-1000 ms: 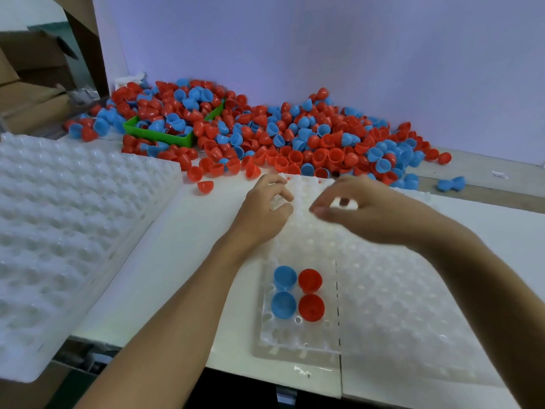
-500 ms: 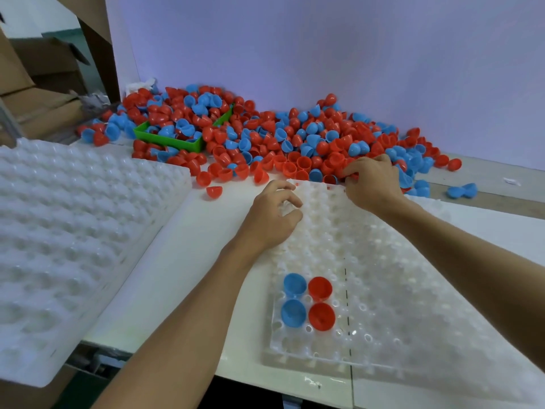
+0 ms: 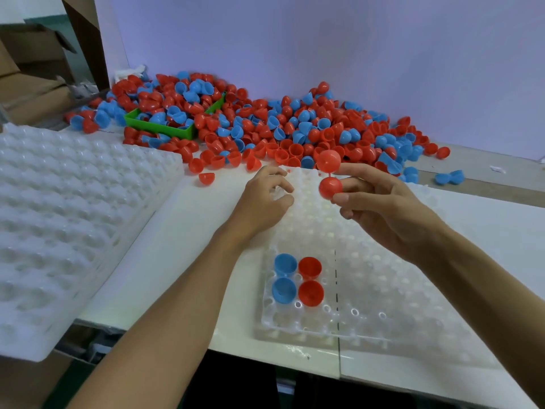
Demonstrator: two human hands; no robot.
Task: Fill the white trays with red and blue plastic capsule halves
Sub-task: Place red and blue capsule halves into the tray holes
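White dimpled trays fill your view: a stack of white trays [image 3: 67, 219] sits at your far left, and the working tray [image 3: 368, 261] lies in front of you on the white table [image 3: 182, 249]. Your left hand [image 3: 262, 199] rests where it was half a second ago, on the working tray's far left edge, fingers loosely curled against the plastic and gripping nothing. Near the tray's front left corner, two blue capsule halves [image 3: 284, 277] sit in pockets, with two red capsule halves [image 3: 310, 281] just to their right, all four open side up, unchanged from before. Your right hand [image 3: 380, 208], which half a second ago was reaching into the pile of capsule halves [image 3: 265, 125] at the back, has come back over the tray and now pinches a joined pair of red halves [image 3: 329, 172] between thumb and fingers. One half sits at your fingertips; the other stands above it, linked by a thin strip. This pair hovers above the tray's far rows, well apart from the four seated halves. A green bin [image 3: 165, 128] lies half buried in the pile's left part.
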